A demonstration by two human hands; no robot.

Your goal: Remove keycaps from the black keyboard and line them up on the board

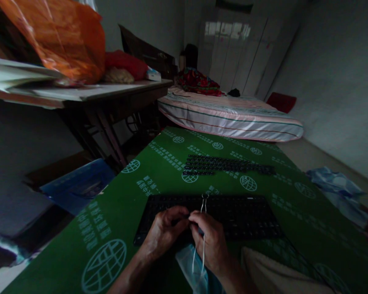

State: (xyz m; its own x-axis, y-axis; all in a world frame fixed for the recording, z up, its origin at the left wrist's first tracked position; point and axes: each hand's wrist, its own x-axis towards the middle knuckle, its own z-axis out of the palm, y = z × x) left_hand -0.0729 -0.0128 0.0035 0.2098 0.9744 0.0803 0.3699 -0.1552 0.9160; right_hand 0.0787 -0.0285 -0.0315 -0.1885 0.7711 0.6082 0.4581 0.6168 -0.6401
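A black keyboard (245, 216) lies on the green table, directly under both hands. My left hand (167, 228) is over its left half, thumb and forefinger pinched on a small dark piece that looks like a keycap (186, 217). My right hand (210, 237) meets it fingertip to fingertip, its fingers curled round a thin wire tool (204, 204) that looks like a wire keycap puller. Pale wires stick out above and below this hand, with something small and black at the upper end. Behind the keyboard, loose black keycaps (221, 164) lie in several rows.
A blue-and-white cloth or bag (190, 261) lies below my hands, and a beige cloth (263, 271) is at the near right. The keyboard's cable (297, 253) runs right. A side table (110, 92) with an orange bag (70, 36) stands left; a bed (230, 118) is beyond.
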